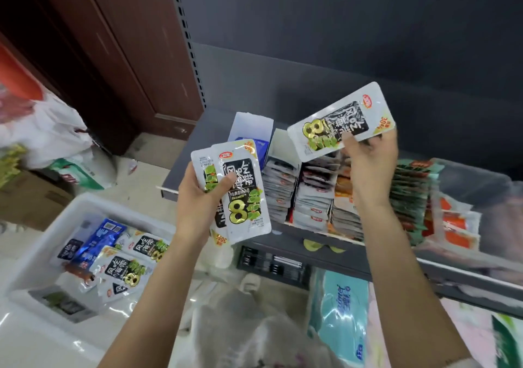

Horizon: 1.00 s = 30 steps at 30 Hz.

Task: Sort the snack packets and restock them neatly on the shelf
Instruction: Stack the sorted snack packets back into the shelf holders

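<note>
My left hand [201, 195] grips a small fan of white snack packets [242, 192] printed with a black panel, green leaves and a gold 8. My right hand [370, 166] pinches one more packet of the same kind [339, 121] by its lower edge, tilted, above the shelf. Below it on the grey shelf [181, 169] stand rows of upright packets [314, 195] in open display boxes. A white bin [70, 212] at lower left holds more loose packets [124, 268], white and blue.
A blue-and-white display box [249, 130] stands open at the shelf's back. Green-edged and orange packets [410, 195] fill the shelf's right side. Plastic bags [48, 130] lie on the floor at left, and a teal tissue pack [339, 311] sits below the shelf. A brown door is behind.
</note>
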Motion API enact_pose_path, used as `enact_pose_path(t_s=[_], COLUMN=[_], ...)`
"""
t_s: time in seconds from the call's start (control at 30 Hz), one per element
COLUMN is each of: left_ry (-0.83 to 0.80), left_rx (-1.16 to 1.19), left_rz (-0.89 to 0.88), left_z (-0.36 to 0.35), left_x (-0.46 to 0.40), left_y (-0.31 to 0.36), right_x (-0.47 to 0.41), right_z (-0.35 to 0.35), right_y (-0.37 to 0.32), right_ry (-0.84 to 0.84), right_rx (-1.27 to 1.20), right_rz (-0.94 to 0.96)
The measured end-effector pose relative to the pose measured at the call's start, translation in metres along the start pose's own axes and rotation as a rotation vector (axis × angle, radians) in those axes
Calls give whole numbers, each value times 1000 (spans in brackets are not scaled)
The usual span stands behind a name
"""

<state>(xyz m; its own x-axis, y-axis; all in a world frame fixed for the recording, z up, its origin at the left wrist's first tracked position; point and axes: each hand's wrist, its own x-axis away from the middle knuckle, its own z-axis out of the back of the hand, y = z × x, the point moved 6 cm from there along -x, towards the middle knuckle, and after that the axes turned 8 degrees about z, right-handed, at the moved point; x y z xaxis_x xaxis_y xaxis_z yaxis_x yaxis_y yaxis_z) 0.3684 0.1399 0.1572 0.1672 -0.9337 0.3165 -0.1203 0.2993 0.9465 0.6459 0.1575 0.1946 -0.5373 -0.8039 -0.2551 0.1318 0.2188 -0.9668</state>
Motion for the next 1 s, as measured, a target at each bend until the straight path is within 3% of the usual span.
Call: enact_pose_path(t_s=[0.1,0.2,0.27,0.4,0.5,0.57,0.67,0.73,0.8,1.0], left_ry=[-25,-61,-82,-125,-155,-194,-267,-325,-376,-327], left_rx=[28,74,82,68,46,13,-26,-35,-27,97], left_rz=[-16,6,19,55,80,85,67,60,51,157], left_z=[-6,-11,-14,-21,-27,-33,-47,-57,-66,-56], left_x=[-20,-39,-50,-69,-79,-84,-87,-86,-84,-94], left_y=[9,13,15,18,19,20,26,29,32,31], right_x=[-20,-30,-30,-23,-17,-14,-11,-3,-7,-41], right_z=[-29,-59,-73,-88,-91,-89,-90,-96,-91,-21], right_y=[13,35,42,43,56,46,18,10,4,-22], right_ry=[-61,-269,-414,-541,-719,-721,-676,-720,-685,-101], right_rx=[61,312,554,1085,1366,1227,552,352,345,19], right_rz=[-5,37,183,628,517,431,14,-157,-121,31])
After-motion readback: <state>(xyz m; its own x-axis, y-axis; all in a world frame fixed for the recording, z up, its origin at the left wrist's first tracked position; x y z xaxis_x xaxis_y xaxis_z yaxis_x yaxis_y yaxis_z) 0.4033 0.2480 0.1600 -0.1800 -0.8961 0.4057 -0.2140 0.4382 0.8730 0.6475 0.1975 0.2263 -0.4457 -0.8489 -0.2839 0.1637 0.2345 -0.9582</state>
